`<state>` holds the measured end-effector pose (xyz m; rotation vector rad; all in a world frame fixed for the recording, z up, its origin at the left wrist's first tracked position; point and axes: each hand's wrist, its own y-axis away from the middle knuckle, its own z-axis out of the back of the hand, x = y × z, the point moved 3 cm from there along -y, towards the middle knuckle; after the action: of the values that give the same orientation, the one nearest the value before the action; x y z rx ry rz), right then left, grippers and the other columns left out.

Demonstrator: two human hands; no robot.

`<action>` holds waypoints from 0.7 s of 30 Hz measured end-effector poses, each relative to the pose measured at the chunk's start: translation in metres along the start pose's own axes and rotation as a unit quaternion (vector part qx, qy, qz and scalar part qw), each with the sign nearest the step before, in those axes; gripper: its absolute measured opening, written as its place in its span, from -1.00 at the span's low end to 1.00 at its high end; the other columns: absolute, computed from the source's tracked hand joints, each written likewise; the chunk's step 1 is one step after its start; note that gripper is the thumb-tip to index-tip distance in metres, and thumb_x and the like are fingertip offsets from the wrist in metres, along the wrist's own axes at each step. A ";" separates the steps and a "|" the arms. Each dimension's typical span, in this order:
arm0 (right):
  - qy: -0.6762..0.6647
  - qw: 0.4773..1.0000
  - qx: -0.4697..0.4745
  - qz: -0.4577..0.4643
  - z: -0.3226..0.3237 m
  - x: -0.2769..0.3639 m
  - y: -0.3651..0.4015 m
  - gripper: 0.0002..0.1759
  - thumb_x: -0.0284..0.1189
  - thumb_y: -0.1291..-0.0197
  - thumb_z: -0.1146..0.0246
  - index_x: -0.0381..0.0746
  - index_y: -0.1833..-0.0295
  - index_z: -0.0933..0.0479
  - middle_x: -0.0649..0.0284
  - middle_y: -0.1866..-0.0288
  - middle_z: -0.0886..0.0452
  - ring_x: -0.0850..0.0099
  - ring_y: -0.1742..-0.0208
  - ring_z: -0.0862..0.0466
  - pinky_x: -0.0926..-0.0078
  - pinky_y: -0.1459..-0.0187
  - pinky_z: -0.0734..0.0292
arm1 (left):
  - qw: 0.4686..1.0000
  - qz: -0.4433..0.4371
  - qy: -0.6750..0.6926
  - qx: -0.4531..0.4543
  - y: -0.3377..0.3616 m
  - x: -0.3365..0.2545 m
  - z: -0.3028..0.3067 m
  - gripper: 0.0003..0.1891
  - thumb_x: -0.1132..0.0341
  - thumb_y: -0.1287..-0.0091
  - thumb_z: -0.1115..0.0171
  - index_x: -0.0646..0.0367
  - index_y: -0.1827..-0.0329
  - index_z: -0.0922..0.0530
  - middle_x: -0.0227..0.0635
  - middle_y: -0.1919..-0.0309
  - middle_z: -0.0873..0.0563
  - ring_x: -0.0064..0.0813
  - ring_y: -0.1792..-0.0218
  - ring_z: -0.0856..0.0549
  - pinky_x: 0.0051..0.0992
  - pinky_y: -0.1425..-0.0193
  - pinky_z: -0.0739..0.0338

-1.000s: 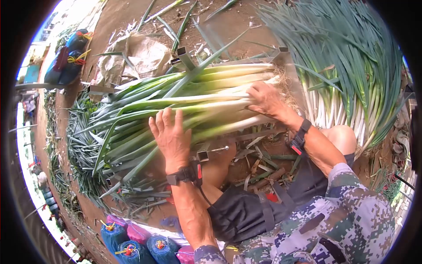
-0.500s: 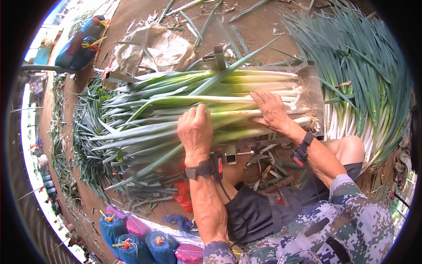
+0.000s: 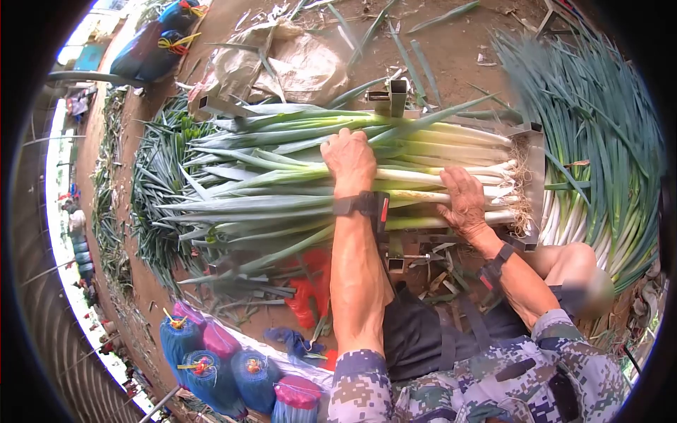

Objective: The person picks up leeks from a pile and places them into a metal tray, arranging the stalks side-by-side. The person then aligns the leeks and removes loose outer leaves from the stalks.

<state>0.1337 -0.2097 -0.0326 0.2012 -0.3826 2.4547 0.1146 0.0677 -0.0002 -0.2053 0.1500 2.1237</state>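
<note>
A thick layer of long green onions (image 3: 296,185) lies crosswise on a metal frame (image 3: 534,190), roots at the right and leaves at the left. My left hand (image 3: 350,158) is closed over the green leaves near the middle of the layer, knuckles up. What its fingertips grip underneath is hidden. Farther right, my right hand (image 3: 465,202) rests on the white stems near the roots, fingers stretched forward and thumb apart. One loose leaf slants across the stems by the frame's far post (image 3: 397,97).
Another large pile of green onions (image 3: 599,155) lies to the right. Crumpled sacking (image 3: 303,67) is beyond the frame. Blue and pink net-wrapped bundles (image 3: 254,374) stand at lower left, more bundles (image 3: 144,53) at upper left. A red plastic bag (image 3: 305,299) and leaf scraps litter the ground.
My left hand has moved away from me across the leaves, toward the far side of the layer. The right hand stays on the white stems. The whole view has shifted somewhat.
</note>
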 end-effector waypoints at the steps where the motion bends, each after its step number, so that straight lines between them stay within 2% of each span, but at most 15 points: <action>1: 0.001 1.000 -0.001 0.001 0.002 0.000 -0.001 -0.19 0.17 -0.31 -0.12 -0.15 -0.48 -0.34 0.10 -0.43 -0.41 0.08 -0.47 -0.38 0.02 -0.38 -0.25 | 1.000 0.003 0.020 -0.023 0.001 0.000 0.009 -0.79 0.19 -0.17 -0.46 0.05 0.21 -0.71 -0.25 0.22 -0.70 -0.16 0.12 -0.71 -0.16 0.01 -0.55; 2: 0.002 1.000 -0.002 0.001 0.001 0.000 -0.001 -0.19 0.17 -0.31 -0.13 -0.15 -0.48 -0.34 0.10 -0.43 -0.41 0.09 -0.47 -0.38 0.03 -0.38 -0.25 | 0.998 0.006 0.040 -0.045 0.003 0.002 0.015 -0.82 0.21 -0.19 -0.44 0.06 0.24 -0.72 -0.24 0.23 -0.71 -0.16 0.16 -0.72 -0.17 0.04 -0.57; 3: 0.003 1.000 -0.001 0.000 0.002 0.000 0.002 -0.19 0.16 -0.30 -0.13 -0.15 -0.48 -0.34 0.10 -0.43 -0.41 0.09 -0.47 -0.38 0.03 -0.38 -0.25 | 0.990 0.033 0.093 -0.104 0.006 0.011 0.031 -0.86 0.25 -0.22 -0.40 0.10 0.27 -0.70 -0.21 0.28 -0.71 -0.15 0.24 -0.74 -0.17 0.13 -0.61; 5: 0.006 1.000 -0.004 0.001 0.004 0.002 0.002 -0.20 0.15 -0.30 -0.14 -0.14 -0.48 -0.35 0.11 -0.44 -0.41 0.09 -0.48 -0.38 0.04 -0.38 -0.26 | 0.953 0.148 0.138 -0.225 0.006 0.047 0.049 -0.85 0.28 -0.24 -0.34 0.15 0.24 -0.73 -0.17 0.22 -0.77 -0.12 0.18 -0.76 -0.16 0.12 -0.63; 6: 0.007 1.000 -0.006 0.004 0.004 0.003 0.001 -0.20 0.15 -0.29 -0.15 -0.14 -0.48 -0.35 0.11 -0.44 -0.41 0.09 -0.48 -0.38 0.04 -0.38 -0.26 | 0.948 0.216 0.093 -0.216 0.005 0.072 0.054 -0.80 0.21 -0.25 -0.33 0.13 0.21 -0.75 -0.15 0.18 -0.78 -0.09 0.19 -0.76 -0.12 0.10 -0.61; 7: 0.007 1.000 -0.005 0.004 0.004 0.004 0.000 -0.20 0.16 -0.31 -0.12 -0.14 -0.48 -0.35 0.11 -0.44 -0.41 0.09 -0.47 -0.39 0.04 -0.38 -0.26 | 0.947 0.231 0.030 -0.222 0.006 0.095 0.058 -0.77 0.15 -0.25 -0.32 0.10 0.25 -0.76 -0.17 0.19 -0.79 -0.08 0.15 -0.76 -0.09 -0.01 -0.57; 8: 0.009 1.000 -0.005 0.005 0.006 0.005 0.000 -0.20 0.17 -0.31 -0.11 -0.14 -0.48 -0.36 0.11 -0.43 -0.42 0.09 -0.47 -0.39 0.04 -0.38 -0.26 | 0.949 0.257 -0.002 -0.181 0.009 0.116 0.062 -0.69 0.10 -0.20 -0.37 0.11 0.12 -0.74 -0.15 0.04 -0.76 -0.06 -0.04 -0.70 -0.09 -0.17 -0.50; 10: 0.008 1.000 -0.007 0.008 0.006 0.004 0.000 -0.20 0.19 -0.32 -0.09 -0.14 -0.48 -0.36 0.12 -0.43 -0.42 0.10 -0.47 -0.39 0.04 -0.37 -0.26 | 0.927 0.312 -0.059 -0.199 0.019 0.137 0.063 -0.50 0.07 -0.14 -0.42 0.12 -0.11 -0.64 -0.09 -0.18 -0.64 -0.04 -0.24 -0.58 -0.13 -0.29 -0.43; 13: 0.000 1.000 -0.006 0.006 0.005 0.001 0.000 -0.19 0.22 -0.33 -0.06 -0.14 -0.47 -0.37 0.12 -0.42 -0.43 0.09 -0.46 -0.39 0.03 -0.37 -0.26 | 0.903 0.325 -0.013 -0.280 0.019 0.140 0.060 -0.43 0.20 -0.15 -0.45 0.21 -0.21 -0.53 -0.05 -0.25 -0.53 -0.02 -0.30 -0.51 -0.09 -0.35 -0.37; 16: 0.012 1.000 -0.001 0.008 0.006 0.001 -0.001 -0.18 0.23 -0.33 -0.07 -0.14 -0.47 -0.36 0.14 -0.42 -0.43 0.11 -0.45 -0.40 0.06 -0.37 -0.27 | 0.891 0.293 0.021 -0.346 0.022 0.132 0.071 -0.35 0.20 -0.10 -0.46 0.18 -0.28 -0.50 -0.02 -0.31 -0.49 0.00 -0.30 -0.52 -0.09 -0.41 -0.35; 17: 0.003 1.000 0.011 -0.002 0.009 -0.002 0.007 -0.18 0.23 -0.33 -0.08 -0.15 -0.45 -0.38 0.14 -0.39 -0.46 0.11 -0.43 -0.42 0.08 -0.36 -0.28 | 0.911 0.169 0.043 -0.374 0.028 0.120 0.073 -0.46 0.35 -0.16 -0.40 0.24 -0.24 -0.52 0.02 -0.27 -0.52 0.00 -0.30 -0.51 -0.07 -0.42 -0.36; 18: -0.009 1.000 0.018 -0.005 0.010 -0.002 0.001 -0.19 0.24 -0.32 -0.09 -0.15 -0.44 -0.40 0.14 -0.37 -0.48 0.11 -0.42 -0.43 0.09 -0.35 -0.30 | 0.918 0.089 0.057 -0.382 0.033 0.101 0.083 -0.61 0.45 -0.22 -0.36 0.25 -0.14 -0.60 -0.02 -0.18 -0.62 -0.05 -0.26 -0.57 -0.11 -0.39 -0.41; 20: -0.034 0.999 0.026 -0.011 0.017 -0.004 -0.007 -0.22 0.22 -0.31 -0.13 -0.16 -0.39 -0.45 0.13 -0.31 -0.53 0.11 -0.38 -0.46 0.12 -0.34 -0.32 | 0.933 -0.018 0.162 -0.321 0.044 0.077 0.086 -0.75 0.48 -0.25 -0.36 0.22 0.00 -0.68 -0.11 -0.05 -0.71 -0.10 -0.17 -0.64 -0.15 -0.34 -0.46; 21: -0.047 0.998 0.027 -0.012 0.022 -0.006 -0.010 -0.24 0.20 -0.30 -0.16 -0.16 -0.36 -0.48 0.12 -0.29 -0.55 0.10 -0.35 -0.48 0.12 -0.33 -0.33 | 0.942 -0.034 0.187 -0.276 0.052 0.066 0.085 -0.78 0.48 -0.26 -0.36 0.19 0.03 -0.69 -0.15 -0.03 -0.73 -0.12 -0.15 -0.66 -0.16 -0.32 -0.47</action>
<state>0.1458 -0.2123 -0.0107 0.3428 -0.3532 2.4387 0.0280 0.1107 0.0705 -0.9325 -0.2362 1.9941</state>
